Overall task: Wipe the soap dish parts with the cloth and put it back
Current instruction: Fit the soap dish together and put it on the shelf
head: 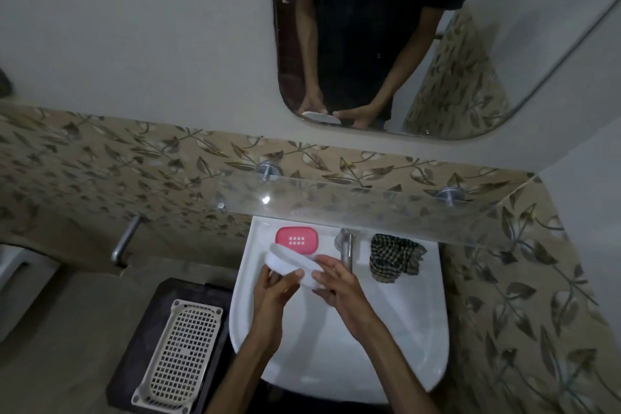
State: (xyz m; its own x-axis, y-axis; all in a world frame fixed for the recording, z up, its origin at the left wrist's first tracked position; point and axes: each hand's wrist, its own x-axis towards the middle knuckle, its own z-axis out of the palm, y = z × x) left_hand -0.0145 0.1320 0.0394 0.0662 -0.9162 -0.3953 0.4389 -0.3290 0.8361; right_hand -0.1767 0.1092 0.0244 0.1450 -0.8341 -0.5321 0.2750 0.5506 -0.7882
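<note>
Both my hands hold a white oval soap dish part point(291, 266) over the white sink point(396, 329). My left hand point(277, 289) grips its near left side, thumb against its wall. My right hand point(339, 282) holds its right end with fingers curled around it. A pink soap dish part point(297, 240) with a grid of small holes lies flat on the sink's back ledge, just behind the white part. The checked cloth point(394, 258) lies bunched on the ledge to the right of the tap, apart from both hands.
A chrome tap point(346, 247) stands between the pink part and the cloth. A glass shelf point(369, 205) juts out above the ledge. A cream perforated basket point(181, 351) rests on a dark stand left of the sink. A mirror point(386, 44) hangs above.
</note>
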